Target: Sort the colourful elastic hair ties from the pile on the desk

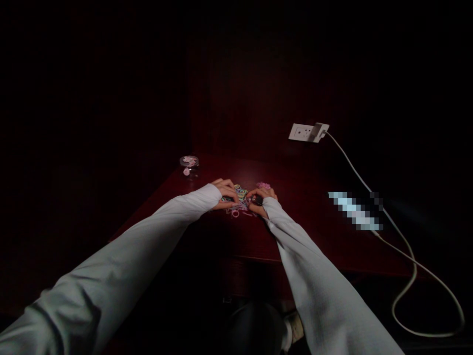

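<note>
A loose pile of small, multicoloured elastic bands point(242, 193) lies on the dark red table, between my two hands. My left hand point(224, 193) rests against the pile's left side, its fingers bent and apart over the bands. From the right, my right hand point(261, 198) curves round the other edge, with a dark gap showing between thumb and forefinger. Just behind the right hand sits a pink bundle point(263, 186), partly covered by the fingers. A few pale bands point(235, 213) have spread towards the table's front.
At the back left stands a clear round container point(189, 161) with pink pieces. A wall socket point(303, 132) holds a charger, whose white cable point(410, 246) loops past the table's right side. A blurred-out bright device point(354, 211) lies at the right.
</note>
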Motion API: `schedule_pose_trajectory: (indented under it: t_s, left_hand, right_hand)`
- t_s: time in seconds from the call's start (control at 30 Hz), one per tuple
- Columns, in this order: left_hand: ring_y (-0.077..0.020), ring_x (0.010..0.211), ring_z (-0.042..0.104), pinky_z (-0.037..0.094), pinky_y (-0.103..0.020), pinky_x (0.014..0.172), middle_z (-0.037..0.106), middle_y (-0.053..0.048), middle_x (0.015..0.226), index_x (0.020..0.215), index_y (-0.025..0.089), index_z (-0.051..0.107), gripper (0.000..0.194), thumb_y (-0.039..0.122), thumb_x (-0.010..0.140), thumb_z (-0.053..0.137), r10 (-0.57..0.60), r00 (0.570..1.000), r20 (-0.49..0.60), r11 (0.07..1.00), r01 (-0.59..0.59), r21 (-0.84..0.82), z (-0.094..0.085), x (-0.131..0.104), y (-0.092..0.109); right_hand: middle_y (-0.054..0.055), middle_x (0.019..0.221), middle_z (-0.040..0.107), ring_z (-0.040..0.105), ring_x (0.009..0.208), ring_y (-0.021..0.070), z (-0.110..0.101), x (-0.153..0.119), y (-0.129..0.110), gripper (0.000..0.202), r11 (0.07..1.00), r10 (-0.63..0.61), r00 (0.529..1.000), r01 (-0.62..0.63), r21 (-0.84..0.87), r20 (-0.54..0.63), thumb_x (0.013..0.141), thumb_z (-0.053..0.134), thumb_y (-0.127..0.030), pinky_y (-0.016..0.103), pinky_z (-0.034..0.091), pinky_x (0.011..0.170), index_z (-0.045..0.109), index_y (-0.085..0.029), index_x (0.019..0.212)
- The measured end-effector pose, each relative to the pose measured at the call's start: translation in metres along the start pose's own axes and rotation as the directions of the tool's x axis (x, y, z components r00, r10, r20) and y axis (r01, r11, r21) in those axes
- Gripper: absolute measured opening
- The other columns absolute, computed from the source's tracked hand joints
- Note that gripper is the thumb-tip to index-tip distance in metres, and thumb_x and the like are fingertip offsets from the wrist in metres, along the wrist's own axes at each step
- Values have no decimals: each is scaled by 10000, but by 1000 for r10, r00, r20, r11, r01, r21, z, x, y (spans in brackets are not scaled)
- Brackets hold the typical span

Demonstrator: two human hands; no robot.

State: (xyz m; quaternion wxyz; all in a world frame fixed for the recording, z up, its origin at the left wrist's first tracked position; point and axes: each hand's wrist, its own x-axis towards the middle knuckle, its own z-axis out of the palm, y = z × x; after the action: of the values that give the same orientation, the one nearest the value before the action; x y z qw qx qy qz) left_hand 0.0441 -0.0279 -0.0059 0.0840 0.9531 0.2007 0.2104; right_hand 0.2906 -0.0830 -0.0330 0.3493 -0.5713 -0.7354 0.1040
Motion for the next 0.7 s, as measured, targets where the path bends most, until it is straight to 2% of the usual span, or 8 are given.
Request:
schedule_pose_trajectory:
  t_s: [0.13, 0.43, 0.53, 0.7]
  left_hand:
    - [-227, 1107, 627, 404, -375, 1032, 810, -19, 1070, 1051, 302, 826, 240, 427, 1023, 624, 0, 1000, -5, 1000, 0, 7, 0, -1, 0]
    - [-213, 1108, 636, 388, -350, 997, 823, -5, 1110, 1023, 269, 803, 196, 387, 1028, 647, 36, 998, -49, 999, -35, 11, -3, -1, 3]
    - [-218, 1112, 638, 396, -356, 1008, 822, -16, 1124, 1022, 259, 801, 218, 401, 1036, 636, 14, 998, -61, 1000, -13, 9, -4, 0, 3]
    - [-225, 1119, 647, 433, -363, 1029, 814, -49, 1136, 1031, 239, 803, 280, 428, 1054, 597, -12, 994, -108, 1000, 9, -27, -5, 2, 0]
  right_hand:
    - [34, 1033, 706, 526, 1092, 287, 2, -1, 2, 270, 1000, 7, 1000, -7, -25, 2, 775, 769, -235, 428, 372, 1011, 807, -328, 1025]
    - [45, 1028, 679, 529, 1141, 294, 5, -2, 3, 98, 1000, 5, 1000, -5, 2, -20, 807, 791, -252, 462, 358, 1087, 820, -299, 888]
    - [45, 1040, 698, 532, 1157, 301, 4, -1, 3, 64, 999, 20, 1000, -19, 43, -22, 834, 790, -318, 483, 348, 1101, 817, -303, 890]
    - [60, 1024, 726, 556, 1172, 313, 2, 3, 7, 153, 987, 29, 999, -25, 160, -25, 853, 792, -442, 485, 377, 1095, 806, -290, 864]
